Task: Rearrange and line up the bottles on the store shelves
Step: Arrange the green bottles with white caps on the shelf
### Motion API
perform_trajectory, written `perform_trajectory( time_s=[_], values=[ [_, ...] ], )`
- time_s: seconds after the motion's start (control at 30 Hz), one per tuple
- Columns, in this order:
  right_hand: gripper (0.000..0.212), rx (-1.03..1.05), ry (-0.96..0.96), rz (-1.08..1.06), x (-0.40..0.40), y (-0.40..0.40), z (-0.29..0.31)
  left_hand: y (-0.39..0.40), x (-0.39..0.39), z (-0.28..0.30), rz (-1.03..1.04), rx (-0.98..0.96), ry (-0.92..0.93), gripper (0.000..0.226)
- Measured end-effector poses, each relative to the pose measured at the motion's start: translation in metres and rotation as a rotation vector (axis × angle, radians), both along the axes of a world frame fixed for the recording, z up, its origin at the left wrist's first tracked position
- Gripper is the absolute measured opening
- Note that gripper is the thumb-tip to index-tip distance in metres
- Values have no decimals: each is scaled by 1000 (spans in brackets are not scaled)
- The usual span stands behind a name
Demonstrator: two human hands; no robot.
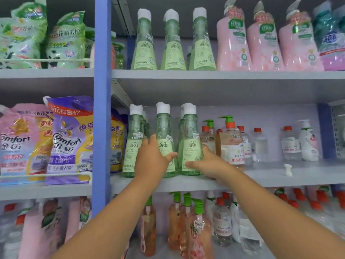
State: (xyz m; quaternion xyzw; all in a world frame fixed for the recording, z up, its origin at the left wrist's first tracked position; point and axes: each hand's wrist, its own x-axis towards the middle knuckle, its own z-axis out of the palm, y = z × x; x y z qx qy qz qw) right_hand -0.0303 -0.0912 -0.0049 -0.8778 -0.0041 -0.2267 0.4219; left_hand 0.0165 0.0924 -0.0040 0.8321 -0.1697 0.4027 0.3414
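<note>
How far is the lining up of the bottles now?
Done: top shelf green bottles stand in an even row. In hand: left hand grips the middle green bottle; right hand grips the right green bottle. Left: clear bottles stand unevenly.

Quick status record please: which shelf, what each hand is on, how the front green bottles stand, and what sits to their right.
shelf: middle shelf
left hand: grips middle green bottle
right hand: grips right green bottle
left green bottle: untouched
row: three in front, all upright
right neighbour: pump bottle, green pump
</note>
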Motion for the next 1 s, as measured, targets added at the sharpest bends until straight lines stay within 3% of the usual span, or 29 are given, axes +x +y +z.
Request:
perform_trajectory(
  time_s=[0.2,0.37,0.53,0.7,0.83,1.0],
  values=[
    [75,86,54,-2,4,-6,1,-7,7,0,59,-22,18,96],
    [69,25,19,-18,1,-1,-1,-8,3,-3,81,19,-16,88],
    [70,54,20,1,-9,3,3,25,0,-5,70,-119,-246,63],
    [80,78,-6,-28,-12,4,3,46,21,2,-70,-433,165,60],
    [78,83,-30,-47,-11,6,1,53,27,-3,-99,-456,182,72],
    [76,83,-15,-43,-14,6,2,57,29,-5,-189,-571,248,61]
  ],
)
